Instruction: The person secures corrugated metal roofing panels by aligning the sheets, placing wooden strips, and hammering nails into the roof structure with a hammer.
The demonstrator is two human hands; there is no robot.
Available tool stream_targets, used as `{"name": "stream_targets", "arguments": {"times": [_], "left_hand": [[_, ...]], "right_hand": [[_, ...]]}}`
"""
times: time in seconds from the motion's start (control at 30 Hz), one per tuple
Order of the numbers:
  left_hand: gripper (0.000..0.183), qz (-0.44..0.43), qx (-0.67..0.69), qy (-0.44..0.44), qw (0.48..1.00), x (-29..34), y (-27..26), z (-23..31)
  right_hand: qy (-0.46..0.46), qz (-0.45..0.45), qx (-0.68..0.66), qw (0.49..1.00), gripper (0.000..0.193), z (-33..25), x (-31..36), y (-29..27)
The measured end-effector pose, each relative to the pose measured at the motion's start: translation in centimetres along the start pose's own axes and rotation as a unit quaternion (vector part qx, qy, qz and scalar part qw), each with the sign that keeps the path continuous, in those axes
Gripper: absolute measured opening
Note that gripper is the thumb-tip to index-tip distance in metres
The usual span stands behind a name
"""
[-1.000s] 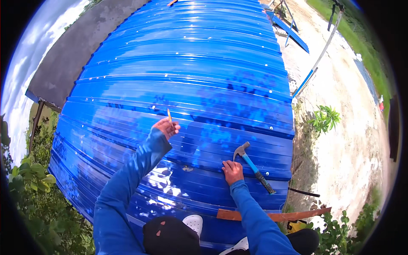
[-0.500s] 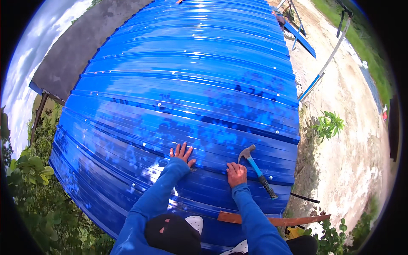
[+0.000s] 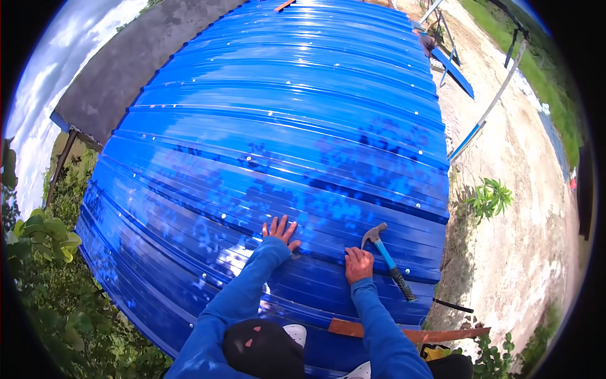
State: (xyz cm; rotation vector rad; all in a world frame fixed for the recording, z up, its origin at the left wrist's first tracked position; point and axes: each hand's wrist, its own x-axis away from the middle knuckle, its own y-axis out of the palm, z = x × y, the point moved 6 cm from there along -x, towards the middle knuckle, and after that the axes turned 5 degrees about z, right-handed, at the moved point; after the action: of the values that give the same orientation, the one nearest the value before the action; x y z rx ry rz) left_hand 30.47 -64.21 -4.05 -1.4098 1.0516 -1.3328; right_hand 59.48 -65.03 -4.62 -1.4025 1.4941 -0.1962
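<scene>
Blue ribbed metal roofing (image 3: 189,183) spreads out beneath both my hands. Palm down with the fingers spread, my left hand (image 3: 280,232) lies flat on the sheet and holds nothing. A short way to its right, my right hand (image 3: 359,264) rests at a raised rib with its fingers curled in; whether anything is inside them is hidden. Just right of that hand lies a claw hammer (image 3: 386,254) with a steel head, a blue shaft and a black grip. Nobody is holding it. Pale screw heads (image 3: 223,216) dot the ribs.
A reddish wooden strip (image 3: 404,333) crosses the near right edge, by my knee and white shoes (image 3: 297,333). A grey wall (image 3: 120,69) borders the far left. Leafy branches (image 3: 47,237) crowd the left. Sandy ground (image 3: 499,252) lies below the right edge.
The view has shifted slightly, so the roof and hammer appear a little lower and farther right. Both hands keep about the same places on the sheet.
</scene>
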Motion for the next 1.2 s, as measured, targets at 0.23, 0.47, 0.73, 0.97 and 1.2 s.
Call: {"name": "stream_targets", "arguments": {"times": [0.23,0.47,0.73,0.97,1.2], "left_hand": [[0.07,0.014,0.023,0.001,1.0,0.3,0.2,-0.7],[0.071,-0.031,-0.014,0.003,0.999,-0.5,0.7,0.9],[0.071,-0.015,-0.034,-0.011,0.999,-0.6,0.5,-0.7],[0.072,-0.031,-0.025,-0.026,0.999,-0.7,0.3,-2.0],[0.072,-0.048,-0.013,-0.004,0.999,-0.7,-0.7,0.0]], "right_hand": [[-0.004,0.0,0.002,1.0,0.023,-0.8,0.0,0.2],[0.014,0.002,0.02,1.0,0.024,0.7,1.6,0.3],[0.042,-0.005,0.028,0.999,0.023,-0.3,-0.3,0.2],[-0.015,-0.2,0.019,0.98,0.017,-1.4,-3.6,0.9],[-0.081,-0.495,0.103,0.859,0.027,-1.1,-10.5,-7.6]]}}
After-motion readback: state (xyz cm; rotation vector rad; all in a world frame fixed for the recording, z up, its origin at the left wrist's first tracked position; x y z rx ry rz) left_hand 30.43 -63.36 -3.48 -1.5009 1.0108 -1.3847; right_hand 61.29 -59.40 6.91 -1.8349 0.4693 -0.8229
